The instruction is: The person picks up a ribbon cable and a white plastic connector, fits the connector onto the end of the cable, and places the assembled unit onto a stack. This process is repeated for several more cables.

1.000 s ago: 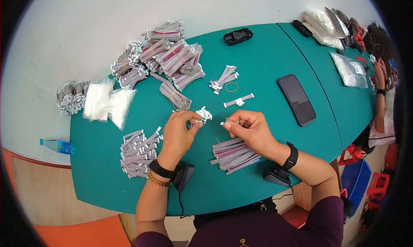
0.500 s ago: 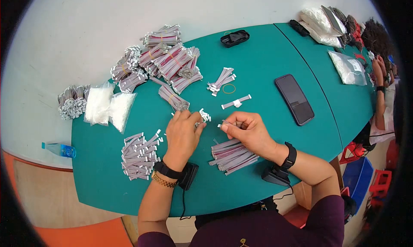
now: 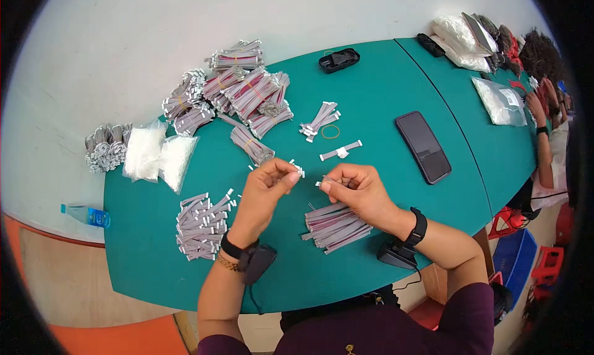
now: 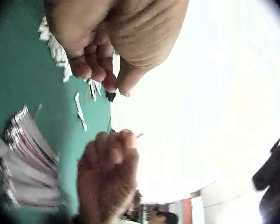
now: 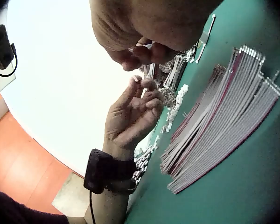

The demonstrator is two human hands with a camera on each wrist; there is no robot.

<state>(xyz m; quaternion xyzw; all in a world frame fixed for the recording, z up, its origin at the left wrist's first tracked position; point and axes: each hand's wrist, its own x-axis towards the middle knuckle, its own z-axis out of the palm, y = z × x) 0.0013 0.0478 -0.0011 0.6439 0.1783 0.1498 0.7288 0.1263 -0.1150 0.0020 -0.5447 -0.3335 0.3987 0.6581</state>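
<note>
Ribbon cable (image 3: 327,180), white-ended, pinched in the right hand (image 3: 357,189) above the table (image 3: 383,86).
Left hand (image 3: 263,194), fingertips drawn together near but apart from the cable's end, seems to grip a small white connector (image 5: 137,79). Step in hand, my reading: bringing connector to cable; next move calls for lining both up squarely. Loose cables (image 3: 337,226) lie just beside the right hand. Containers: two clear bags (image 3: 144,149) at far left, full of white bits; clear packet (image 3: 495,100) at right, pale contents; black tray (image 3: 338,60), contents too small to tell.
</note>
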